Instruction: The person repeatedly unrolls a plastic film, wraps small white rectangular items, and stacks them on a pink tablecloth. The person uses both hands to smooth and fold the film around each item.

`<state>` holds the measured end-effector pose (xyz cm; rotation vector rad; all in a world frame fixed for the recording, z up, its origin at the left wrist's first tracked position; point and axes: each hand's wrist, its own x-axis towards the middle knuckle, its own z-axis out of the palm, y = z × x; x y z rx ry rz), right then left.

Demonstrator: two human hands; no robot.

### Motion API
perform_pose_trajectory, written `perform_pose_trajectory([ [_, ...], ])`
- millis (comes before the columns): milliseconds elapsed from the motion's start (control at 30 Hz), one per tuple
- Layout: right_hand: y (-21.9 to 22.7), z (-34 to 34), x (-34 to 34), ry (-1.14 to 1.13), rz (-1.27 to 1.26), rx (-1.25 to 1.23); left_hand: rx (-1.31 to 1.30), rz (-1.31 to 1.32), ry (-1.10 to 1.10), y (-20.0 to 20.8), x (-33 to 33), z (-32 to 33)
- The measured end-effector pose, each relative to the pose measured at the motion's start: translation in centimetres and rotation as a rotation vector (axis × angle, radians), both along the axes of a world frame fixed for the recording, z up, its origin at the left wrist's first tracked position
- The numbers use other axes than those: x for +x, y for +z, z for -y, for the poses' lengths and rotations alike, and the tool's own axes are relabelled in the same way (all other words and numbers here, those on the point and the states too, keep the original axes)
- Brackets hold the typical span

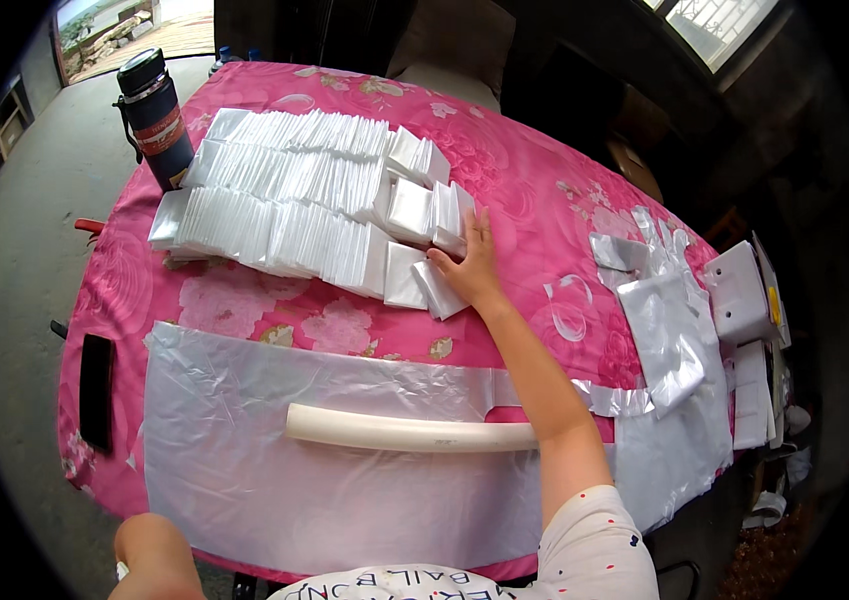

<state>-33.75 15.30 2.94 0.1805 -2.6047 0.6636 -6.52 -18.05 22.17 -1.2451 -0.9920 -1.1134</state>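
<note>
My right hand point(471, 262) reaches to the right end of several rows of folded clear plastic packets point(284, 215) standing on edge. Its fingers are spread, touching the end packets point(449, 215), with the thumb near a leaning packet point(437, 290). Nearer to me, a white plastic pipe point(394, 430) lies across a wide sheet of clear plastic film point(234, 490); my right forearm hides the pipe's right end. My left hand is out of view; a bare bent limb shows at the lower left edge.
A pink flowered tablecloth point(534, 160) covers the table. A dark thermos point(159, 130) stands far left, and a black phone point(96, 393) lies near left. Loose plastic bags point(659, 320) are heaped at the right, beside white containers point(741, 295) past the table edge.
</note>
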Motion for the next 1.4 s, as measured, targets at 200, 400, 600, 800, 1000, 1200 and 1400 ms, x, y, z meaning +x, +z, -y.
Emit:
perform_pose_trajectory([
  [200,0.1,-1.0,-1.9,0.131,0.033,-0.099,-0.122,0.049,-0.120,1.3,-3.7,-1.1],
  [400,0.6,-1.4,-1.8,0.122,0.054,-0.187,-0.305,0.227,-0.048,-1.8,-3.1,0.6],
  [600,0.5,-1.5,-2.1,0.141,0.022,-0.311,-0.432,0.527,0.040,-3.4,-2.1,2.0],
  [800,1.8,-1.1,-3.0,-0.081,-0.018,-0.341,-0.334,0.652,0.142,-4.3,-1.7,1.8],
  [1000,4.6,-0.9,-8.5,-0.178,-0.181,-0.251,-0.300,0.760,0.194,-5.0,-1.9,1.4],
  [1200,3.6,-0.7,-11.8,0.066,-0.102,0.033,-0.349,0.804,0.204,-5.0,-2.4,1.6],
  [1400,2.1,0.1,-12.5,0.182,0.079,-0.066,-0.454,0.865,0.174,-4.9,-2.8,1.8],
])
